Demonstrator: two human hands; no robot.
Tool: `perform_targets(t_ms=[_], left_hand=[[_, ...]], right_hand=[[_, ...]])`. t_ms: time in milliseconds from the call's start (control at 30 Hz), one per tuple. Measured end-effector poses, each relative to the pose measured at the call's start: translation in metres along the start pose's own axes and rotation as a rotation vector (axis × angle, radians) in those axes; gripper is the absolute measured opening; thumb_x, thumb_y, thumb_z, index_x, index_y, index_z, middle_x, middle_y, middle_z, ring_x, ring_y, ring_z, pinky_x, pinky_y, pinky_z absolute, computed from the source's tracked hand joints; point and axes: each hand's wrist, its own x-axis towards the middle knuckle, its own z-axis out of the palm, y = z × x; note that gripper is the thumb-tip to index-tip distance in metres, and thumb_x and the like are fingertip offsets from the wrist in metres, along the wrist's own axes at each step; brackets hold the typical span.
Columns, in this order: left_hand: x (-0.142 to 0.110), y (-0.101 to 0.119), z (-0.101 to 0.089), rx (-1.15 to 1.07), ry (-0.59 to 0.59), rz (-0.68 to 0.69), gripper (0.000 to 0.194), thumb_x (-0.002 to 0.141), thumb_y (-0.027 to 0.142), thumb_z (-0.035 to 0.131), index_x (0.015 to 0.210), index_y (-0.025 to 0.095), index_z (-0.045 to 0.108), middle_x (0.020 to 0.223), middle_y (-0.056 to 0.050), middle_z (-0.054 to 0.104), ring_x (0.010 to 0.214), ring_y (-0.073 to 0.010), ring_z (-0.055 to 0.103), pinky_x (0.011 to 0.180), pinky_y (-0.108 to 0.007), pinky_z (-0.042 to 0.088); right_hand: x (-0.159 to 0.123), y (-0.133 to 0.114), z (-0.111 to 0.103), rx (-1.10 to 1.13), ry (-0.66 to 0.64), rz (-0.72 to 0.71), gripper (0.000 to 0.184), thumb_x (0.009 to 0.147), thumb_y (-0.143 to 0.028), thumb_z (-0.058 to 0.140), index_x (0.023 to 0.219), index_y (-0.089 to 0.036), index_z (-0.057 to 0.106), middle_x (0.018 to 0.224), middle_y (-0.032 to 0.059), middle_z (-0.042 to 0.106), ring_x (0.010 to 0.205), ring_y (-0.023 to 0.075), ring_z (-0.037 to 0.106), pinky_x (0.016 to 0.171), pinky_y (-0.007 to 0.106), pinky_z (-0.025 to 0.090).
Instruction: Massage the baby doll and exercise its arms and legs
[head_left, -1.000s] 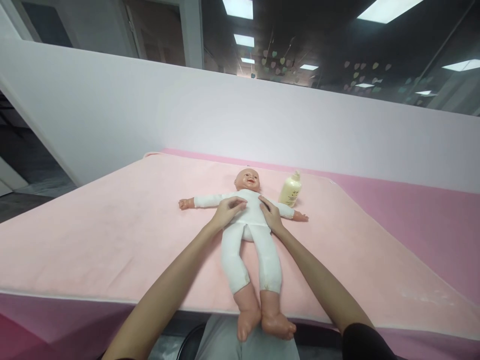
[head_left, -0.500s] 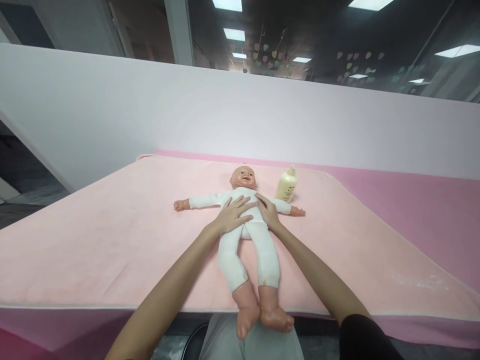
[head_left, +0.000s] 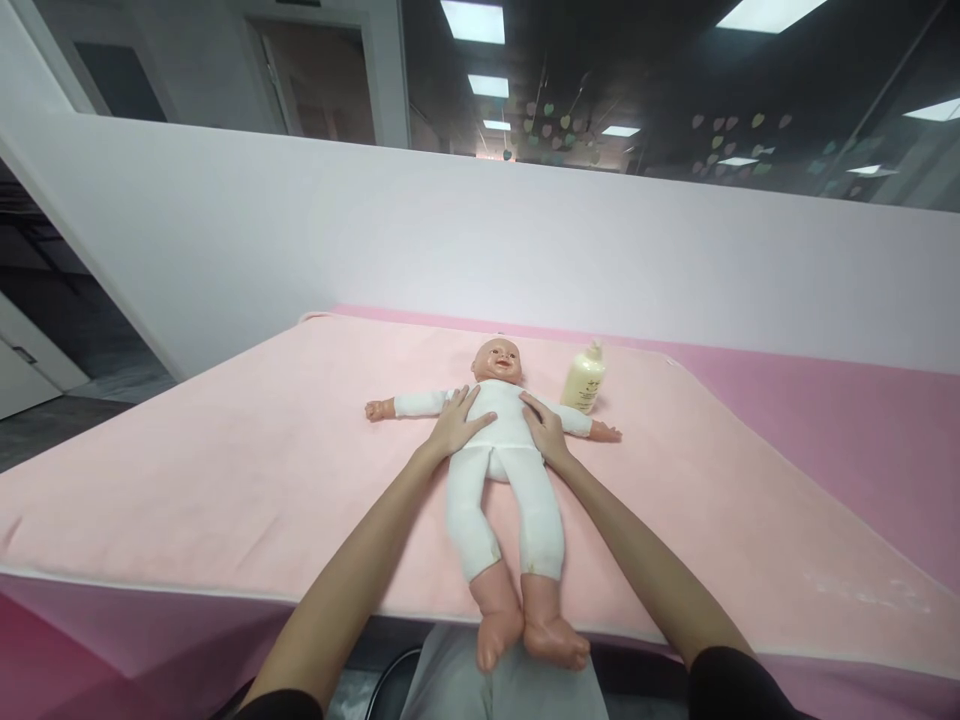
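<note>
A baby doll (head_left: 504, 470) in a white bodysuit lies on its back on a pale pink mat (head_left: 225, 470), arms spread, bare feet hanging over the near edge. My left hand (head_left: 455, 424) lies flat on the left side of its torso, fingers stretched out toward the shoulder. My right hand (head_left: 544, 428) rests flat on the right side of the torso, fingers extended. Neither hand holds anything.
A cream pump bottle (head_left: 584, 380) stands on the mat just right of the doll's head. A white partition wall (head_left: 300, 230) runs behind the table, with glass above it. The darker pink table surface (head_left: 840, 410) extends to the right.
My left hand has slid from across the doll's belly back to the left side of its chest, fingers now pointing toward the shoulder. The right hand has barely moved.
</note>
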Motion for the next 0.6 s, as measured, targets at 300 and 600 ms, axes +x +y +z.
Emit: perform_targets(t_ms=[300,600], left_hand=[[0.007,-0.018,0.010,-0.047,0.104,0.072,0.060,0.098,0.049,0.030,0.151,0.021,0.037,0.160,-0.011,0.028,0.151,-0.0247,0.019,0.121,-0.051,0.017],[0.006,-0.017,0.012,-0.038,0.138,0.093,0.055,0.099,0.043,0.028,0.148,0.020,0.040,0.158,-0.012,0.034,0.149,-0.0249,0.025,0.118,-0.053,0.024]], right_hand=[[-0.023,-0.057,0.013,-0.049,-0.261,-0.419,0.021,0.083,-0.025,0.054,0.082,-0.025,0.075,0.089,0.0041,0.077,0.092,0.0208,0.071,0.097,0.039,0.054],[-0.014,-0.060,0.010,-0.210,-0.525,-0.230,0.032,0.089,-0.024,0.049,0.110,-0.029,0.073,0.129,0.0030,0.065,0.133,0.0232,0.051,0.120,0.056,0.020]])
